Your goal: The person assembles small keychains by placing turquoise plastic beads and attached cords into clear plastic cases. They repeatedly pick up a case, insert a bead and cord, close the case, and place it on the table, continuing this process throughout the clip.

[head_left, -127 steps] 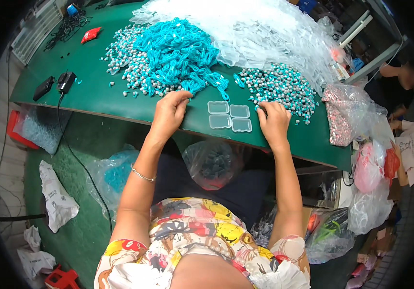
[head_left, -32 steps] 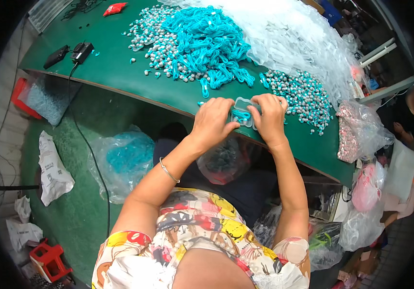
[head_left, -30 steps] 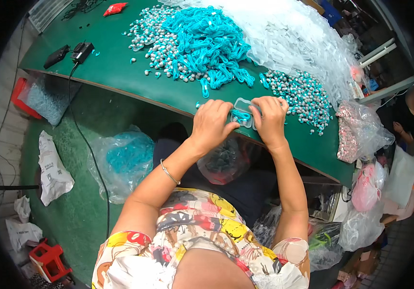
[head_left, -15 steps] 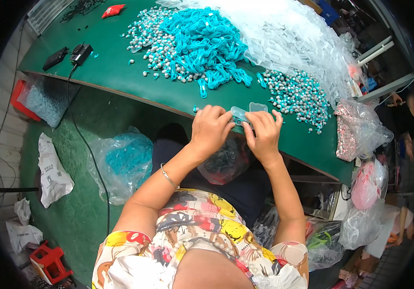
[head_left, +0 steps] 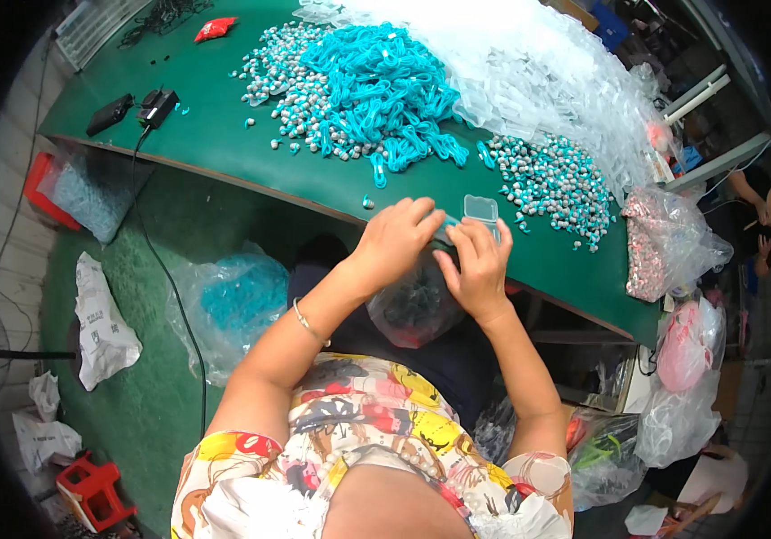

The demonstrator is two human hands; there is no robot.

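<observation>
My left hand (head_left: pixel 396 241) and my right hand (head_left: pixel 475 269) meet at the front edge of the green table, fingers closed around a small clear plastic case (head_left: pixel 445 226). Teal shows through the case between the fingertips, though most of it is hidden. A clear rectangular lid-like piece (head_left: pixel 480 208) stands out just beyond my right fingers; whether it joins the case I cannot tell. Left of my left hand lies one loose teal-and-grey earplug-like piece (head_left: pixel 367 202). Beyond my hands are a heap of bundled teal cords (head_left: pixel 385 85) and a pile of small teal-and-grey pieces (head_left: pixel 551 184).
A large mound of clear plastic cases (head_left: pixel 529 81) covers the table's far right. Black adapters (head_left: pixel 157 108) with a hanging cable sit at the left. Filled plastic bags (head_left: pixel 233 292) and a red stool (head_left: pixel 95 490) are on the floor. Another person's hand (head_left: pixel 762 247) shows at far right.
My right hand has moved slightly left, closer to my left hand. The elongated clear part of the case, visible between my hands before, is now mostly covered by my fingers.
</observation>
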